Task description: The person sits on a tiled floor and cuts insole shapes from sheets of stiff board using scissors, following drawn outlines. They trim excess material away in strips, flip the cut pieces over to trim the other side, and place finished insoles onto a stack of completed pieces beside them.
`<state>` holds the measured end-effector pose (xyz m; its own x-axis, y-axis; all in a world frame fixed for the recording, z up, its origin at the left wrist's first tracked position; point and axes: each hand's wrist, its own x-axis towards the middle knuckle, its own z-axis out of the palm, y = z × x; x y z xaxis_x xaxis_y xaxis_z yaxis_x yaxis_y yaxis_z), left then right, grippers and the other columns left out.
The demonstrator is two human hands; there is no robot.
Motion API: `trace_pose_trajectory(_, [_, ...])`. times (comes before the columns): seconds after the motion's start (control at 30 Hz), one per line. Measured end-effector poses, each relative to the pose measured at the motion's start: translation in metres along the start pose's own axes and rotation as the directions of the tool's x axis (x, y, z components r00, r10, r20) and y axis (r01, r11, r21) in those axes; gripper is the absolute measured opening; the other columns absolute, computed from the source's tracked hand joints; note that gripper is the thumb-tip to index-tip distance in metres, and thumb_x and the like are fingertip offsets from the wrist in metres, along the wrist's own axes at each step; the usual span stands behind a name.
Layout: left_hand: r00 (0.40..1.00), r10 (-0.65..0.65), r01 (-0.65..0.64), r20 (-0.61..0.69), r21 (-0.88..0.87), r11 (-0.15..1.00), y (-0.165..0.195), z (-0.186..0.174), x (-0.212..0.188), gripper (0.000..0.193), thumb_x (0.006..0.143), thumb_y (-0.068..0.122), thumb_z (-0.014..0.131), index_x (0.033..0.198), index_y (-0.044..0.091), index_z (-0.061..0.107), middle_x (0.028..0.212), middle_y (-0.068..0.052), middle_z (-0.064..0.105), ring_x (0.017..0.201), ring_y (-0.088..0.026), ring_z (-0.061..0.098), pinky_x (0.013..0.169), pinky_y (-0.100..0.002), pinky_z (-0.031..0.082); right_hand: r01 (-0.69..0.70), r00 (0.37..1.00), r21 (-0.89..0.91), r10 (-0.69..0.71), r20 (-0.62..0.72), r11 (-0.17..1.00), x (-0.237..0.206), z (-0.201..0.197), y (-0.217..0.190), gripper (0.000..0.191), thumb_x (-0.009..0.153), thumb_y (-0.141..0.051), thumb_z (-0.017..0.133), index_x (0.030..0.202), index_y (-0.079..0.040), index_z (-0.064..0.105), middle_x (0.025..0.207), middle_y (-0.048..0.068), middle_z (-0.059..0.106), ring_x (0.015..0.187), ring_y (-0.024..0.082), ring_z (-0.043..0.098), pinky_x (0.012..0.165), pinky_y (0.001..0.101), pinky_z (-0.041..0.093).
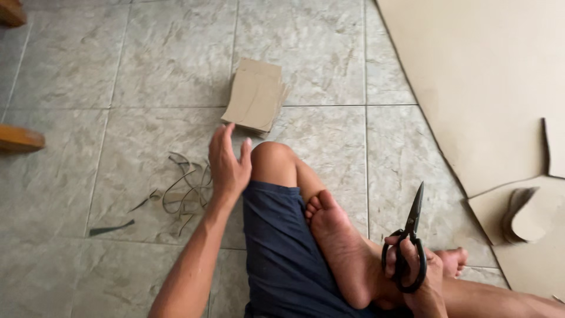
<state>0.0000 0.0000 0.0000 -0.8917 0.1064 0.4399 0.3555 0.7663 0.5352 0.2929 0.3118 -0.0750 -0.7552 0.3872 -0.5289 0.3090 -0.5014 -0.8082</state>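
Left hand [226,165] hung open above the grey tile floor [147,70], fingers spread and holding nothing, just beside the raised knee [273,162]. From that hand the stack of cut cardboard pieces [255,95] lay at about one o'clock, near but not touching, flat on the tiles with its long axis running from roughly seven to one o'clock and its near corner pointing back toward the fingertips. At about seven to eight o'clock from the same hand lay a loose tangle of thin cardboard trimmings [185,191], with one stray dark sliver [112,228] farther out at eight o'clock. Right hand [421,277] sat low at the five o'clock side of the view, fingers closed through the loops of black scissors [409,247], whose blades were together and pointed up toward twelve o'clock. Its nearest work material was the large cardboard sheet [482,76] spread at one to two o'clock from it, its cut edge running diagonally from eleven down to five o'clock, and a small pile of curved cut pieces [524,215] resting on the sheet at three o'clock. The left hand was plainly the nearer one to the stack, the right one to the sheet. Bare tile lay between stack and sheet, while the folded leg and bare foot [338,235] filled the space between the two hands
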Motion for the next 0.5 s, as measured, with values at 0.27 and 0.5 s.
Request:
trace_pose_trajectory(0.27, [0.921, -0.348, 0.278, 0.177, 0.327, 0.903, 0.02, 0.007, 0.062, 0.07, 0.09, 0.045, 0.073, 0.138, -0.001, 0.051, 0.133, -0.023, 0.055, 0.123, -0.046, 0.05, 0.098, -0.055, 0.045, -0.043, 0.997, 0.121, 0.05, -0.06, 0.992, 0.002, 0.006, -0.017, 0.039, 0.1, -0.031, 0.056, 0.105, 0.007, 0.065, 0.064, 0.011, 0.056, 0.052, 0.024, 0.054, 0.048, 0.0354, 0.044])
trace_pose_trajectory(0.5, [0.92, -0.367, 0.296, 0.136, 0.37, 0.88, 0.018, 0.006, 0.064, 0.059, 0.088, 0.044, 0.078, 0.129, 0.003, 0.063, 0.127, -0.018, 0.061, 0.118, -0.04, 0.056, 0.099, -0.05, 0.048, -0.124, 0.991, 0.065, 0.127, -0.048, 0.99, 0.0, 0.017, -0.024, 0.039, 0.1, -0.031, 0.056, 0.103, 0.007, 0.066, 0.063, 0.011, 0.056, 0.049, 0.023, 0.052, 0.047, 0.0341, 0.041])
